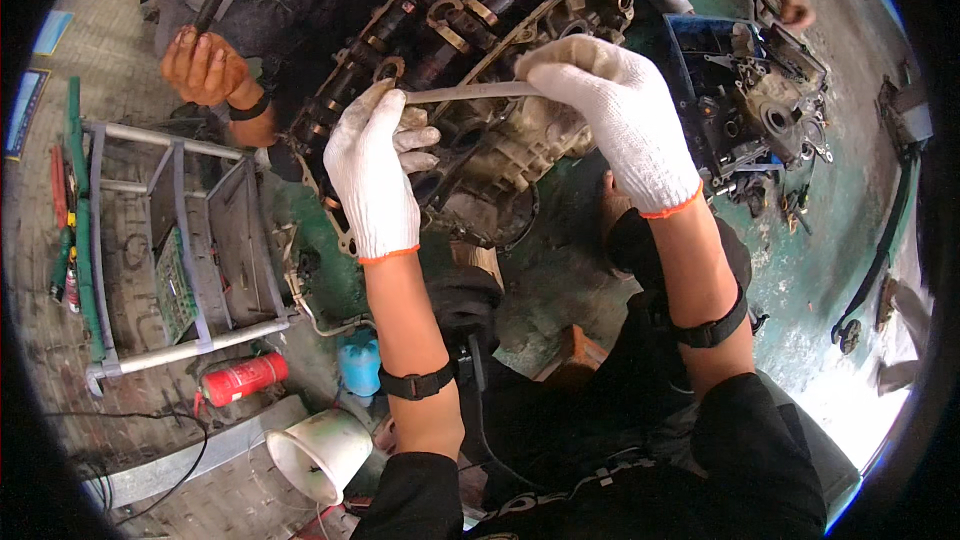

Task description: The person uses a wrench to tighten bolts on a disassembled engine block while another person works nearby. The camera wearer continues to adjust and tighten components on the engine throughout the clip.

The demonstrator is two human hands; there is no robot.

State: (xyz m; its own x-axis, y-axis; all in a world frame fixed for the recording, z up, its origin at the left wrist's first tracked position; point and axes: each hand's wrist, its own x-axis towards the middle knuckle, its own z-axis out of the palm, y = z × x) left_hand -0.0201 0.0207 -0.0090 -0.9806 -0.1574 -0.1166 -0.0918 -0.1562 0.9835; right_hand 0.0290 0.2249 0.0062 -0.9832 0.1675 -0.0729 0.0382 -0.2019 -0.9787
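the bar [470, 92] spans the gap between the person's two hands, above the engine [500, 165]. the left hand [375, 155] seems to pinch its left end between thumb and forefinger, the other fingers loosely curled away from it; the right hand [615, 90] is closed round the right end, which it hides. whether the bar rests on anything below i cannot tell

to handle the bar well, i would keep both ends steady and the length level. the left grip looks the lighter, so wrapping more fingers round that end should help, as knit gloves [380, 202] could slip if oily. an end swung outward might knock the shafts [483, 12] just beyond both hands, and a co-worker [275, 5] beyond the left hand holds up a tool [212, 10], worth keeping clear of

the green floor [810, 250] shows to the right of the right hand and nearer the body. well right of that hand, metal parts [785, 120] are heaped at a blue crate [690, 25]. left of the left hand lies a metal frame [165, 355], with a red extinguisher [244, 378] just beside it. nearer the body than the left hand are a blue jug [360, 365] and a tipped white bucket [345, 440]
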